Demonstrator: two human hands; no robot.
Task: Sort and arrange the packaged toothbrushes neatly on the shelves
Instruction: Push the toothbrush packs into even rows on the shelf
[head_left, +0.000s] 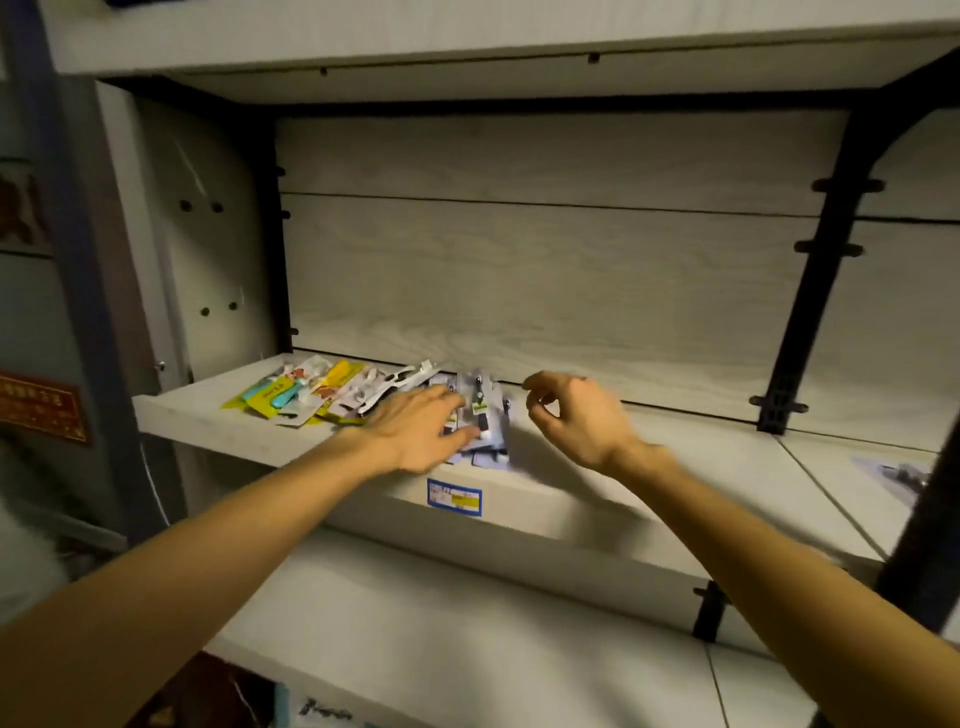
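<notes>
Lilac toothbrush packs (485, 415) stacked mid-shelf (208, 423), front edge. Left hand (415, 431) flat on stack, fingers straight. Right hand (576, 415) at 3 o'clock, loosely curled, holding nothing. Yellow packs (291, 392) at 9 o'clock. Price label (454, 498) at 6 o'clock.

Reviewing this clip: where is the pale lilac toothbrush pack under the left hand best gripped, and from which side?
Probably the lilac pack by its bare right edge, from the right: the left hand covers its left side, and the right hand hovers there.

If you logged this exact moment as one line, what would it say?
left hand: resting on pale toothbrush packs | right hand: empty, hovering beside them | yellow packs: left on shelf
</notes>
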